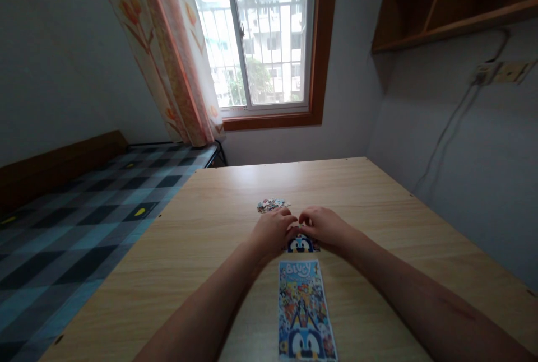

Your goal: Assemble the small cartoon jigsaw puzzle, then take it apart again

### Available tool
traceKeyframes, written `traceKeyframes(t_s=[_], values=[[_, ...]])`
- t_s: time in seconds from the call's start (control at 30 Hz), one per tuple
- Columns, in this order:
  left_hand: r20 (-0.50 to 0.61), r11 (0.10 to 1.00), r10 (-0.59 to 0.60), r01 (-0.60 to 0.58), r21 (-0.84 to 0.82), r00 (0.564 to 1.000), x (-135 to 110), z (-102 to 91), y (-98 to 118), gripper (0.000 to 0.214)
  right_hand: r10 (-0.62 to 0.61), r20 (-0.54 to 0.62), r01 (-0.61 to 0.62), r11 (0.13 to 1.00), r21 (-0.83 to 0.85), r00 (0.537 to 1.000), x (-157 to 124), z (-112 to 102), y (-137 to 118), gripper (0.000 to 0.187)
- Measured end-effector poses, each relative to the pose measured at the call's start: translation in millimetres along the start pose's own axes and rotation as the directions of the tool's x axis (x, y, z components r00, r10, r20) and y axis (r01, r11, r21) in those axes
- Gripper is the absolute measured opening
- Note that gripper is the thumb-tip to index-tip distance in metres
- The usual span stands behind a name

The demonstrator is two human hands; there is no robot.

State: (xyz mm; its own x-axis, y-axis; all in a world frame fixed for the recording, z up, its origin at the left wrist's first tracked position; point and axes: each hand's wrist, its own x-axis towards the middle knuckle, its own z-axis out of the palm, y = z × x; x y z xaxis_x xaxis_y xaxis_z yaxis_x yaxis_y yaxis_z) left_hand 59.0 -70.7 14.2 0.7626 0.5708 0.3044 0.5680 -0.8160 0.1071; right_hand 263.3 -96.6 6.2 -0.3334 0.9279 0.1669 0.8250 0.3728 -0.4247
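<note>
A partly assembled jigsaw puzzle (301, 245) with a blue cartoon dog's face lies on the table, its upper part covered by my hands. My left hand (275, 229) reaches over its left edge, fingers bent and drawn together. From the other side my right hand (323, 226) curls its fingers and thumb in a pinch close to my left fingertips. Whatever either hand holds is too small or hidden to make out. Just beyond my left hand is a heap of loose jigsaw pieces (271, 205). Nearer to me, a printed Bluey picture sheet (305, 309) lies flat between my forearms.
The light wooden table (176, 272) spreads out on both sides. At the left stands a bed with a checked cover (96, 222). A curtain (172, 54) hangs beside the window (269, 42). On the right wall are a shelf (458, 26) and a socket with a cord (487, 73).
</note>
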Motion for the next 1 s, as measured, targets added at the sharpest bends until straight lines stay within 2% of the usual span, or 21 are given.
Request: traceKeyframes(t_s=[0.07, 0.3, 0.47, 0.57, 0.77, 0.87, 1.0], values=[[-0.010, 0.999, -0.002, 0.002, -0.049, 1.000, -0.2, 3.9, -0.8, 0.020, 0.009, -0.014, -0.008, 0.998, 0.064, 1.000, 1.4, 2.4, 4.6, 0.015], [-0.018, 0.970, -0.127, 0.120, -0.213, 0.992, -0.4, 8.0, -14.9, 0.015, 0.027, -0.010, -0.024, 0.963, 0.270, 1.000, 4.2, 7.7, 17.4, 0.010], [-0.061, 0.948, -0.187, 0.163, -0.274, 0.981, 0.4, 8.2, -14.7, 0.016, 0.003, -0.061, 0.019, 0.933, 0.359, 0.998, 6.4, 12.2, 22.5, 0.007], [-0.081, 0.938, -0.206, 0.173, -0.299, 0.975, 1.3, 7.0, -14.7, 0.015, -0.026, -0.114, 0.065, 0.933, 0.354, 0.993, 5.4, 10.4, 19.1, 0.007], [-0.155, 0.920, -0.256, 0.192, -0.341, 0.954, 1.6, 5.5, -20.7, 0.014, -0.081, -0.234, 0.132, 0.969, 0.210, 0.969, -1.3, 5.2, 5.2, 0.004], [-0.222, 0.902, -0.348, 0.259, -0.346, 0.911, 0.7, 3.2, -28.8, 0.016, -0.083, -0.244, 0.132, 0.972, 0.194, 0.966, -0.2, 6.5, 8.1, 0.006], [-0.307, 0.843, -0.524, 0.434, -0.318, 0.794, -2.4, -3.9, -46.4, 0.019, -0.049, -0.243, 0.099, 0.975, 0.197, 0.969, 5.0, 9.4, 19.5, 0.012]])
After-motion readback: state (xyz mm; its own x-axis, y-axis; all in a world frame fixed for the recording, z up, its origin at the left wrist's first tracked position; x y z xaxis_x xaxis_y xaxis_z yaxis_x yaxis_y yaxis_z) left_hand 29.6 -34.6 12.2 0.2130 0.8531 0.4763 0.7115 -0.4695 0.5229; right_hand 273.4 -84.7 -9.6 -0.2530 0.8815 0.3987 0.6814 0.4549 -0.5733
